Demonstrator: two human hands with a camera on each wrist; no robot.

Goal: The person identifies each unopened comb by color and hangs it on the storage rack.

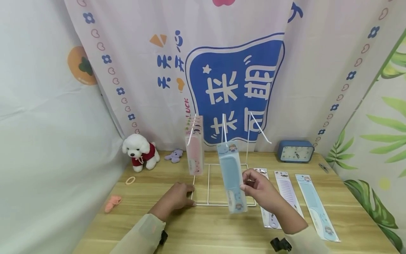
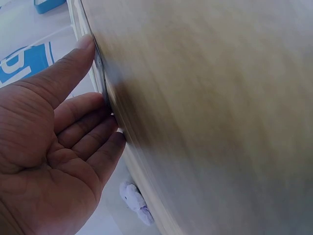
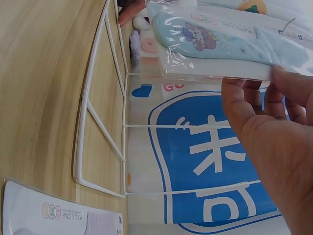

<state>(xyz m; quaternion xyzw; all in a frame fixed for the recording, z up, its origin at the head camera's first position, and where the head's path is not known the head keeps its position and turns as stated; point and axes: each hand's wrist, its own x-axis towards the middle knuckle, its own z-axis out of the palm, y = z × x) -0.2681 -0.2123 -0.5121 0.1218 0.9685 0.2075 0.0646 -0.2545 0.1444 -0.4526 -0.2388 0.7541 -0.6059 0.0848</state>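
Note:
A white wire rack [image 1: 209,183] stands on the wooden table [image 1: 203,229]. Several pink packaged combs [image 1: 195,148] hang on its left hook. A blue packaged comb [image 1: 231,180] hangs from the middle hook, and my right hand [image 1: 258,188] pinches its side. In the right wrist view the blue comb [image 3: 220,36] lies between my thumb and fingers [image 3: 244,107]. My left hand [image 1: 179,195] rests flat on the table, its straight fingers [image 2: 73,63] touching the rack's base wire [image 2: 100,73].
Three packaged combs [image 1: 287,192] lie flat on the table right of the rack. A blue clock [image 1: 295,151] stands at the back right. A white toy dog [image 1: 139,151], a purple toy [image 1: 173,155], a hair band [image 1: 130,180] and a pink clip [image 1: 112,203] sit on the left.

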